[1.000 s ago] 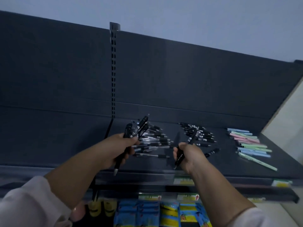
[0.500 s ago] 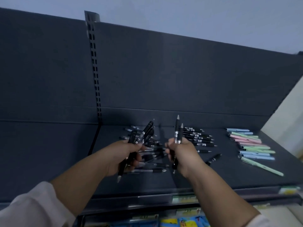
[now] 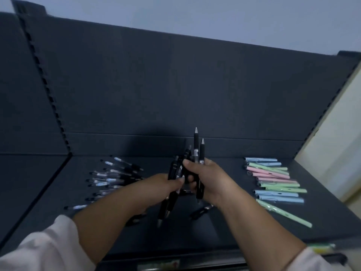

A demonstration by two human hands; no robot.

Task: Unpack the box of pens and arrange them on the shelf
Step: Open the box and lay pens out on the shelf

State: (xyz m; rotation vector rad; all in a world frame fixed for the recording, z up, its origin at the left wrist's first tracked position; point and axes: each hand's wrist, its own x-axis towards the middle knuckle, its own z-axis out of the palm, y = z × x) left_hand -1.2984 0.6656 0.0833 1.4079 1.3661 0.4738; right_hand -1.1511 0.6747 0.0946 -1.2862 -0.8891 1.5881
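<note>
My left hand (image 3: 164, 185) grips a bundle of black pens (image 3: 172, 192) over the middle of the dark shelf (image 3: 224, 222). Close beside it, my right hand (image 3: 207, 179) holds two black pens (image 3: 196, 145) upright, tips pointing up, and its thumb touches the left bundle. Several clear-barrelled black pens (image 3: 113, 178) lie fanned on the shelf to the left. A single black pen (image 3: 200, 211) lies below my right hand. No box is in view.
Several pastel blue, pink and green pens (image 3: 273, 180) lie in a row on the right of the shelf. The dark back panel (image 3: 175, 85) rises behind. A cream wall (image 3: 336, 137) borders the right end. Price labels sit along the front edge (image 3: 162, 265).
The view has swung left and down. My two hands have come together, the right hand now touching the bundle held by the left.
</note>
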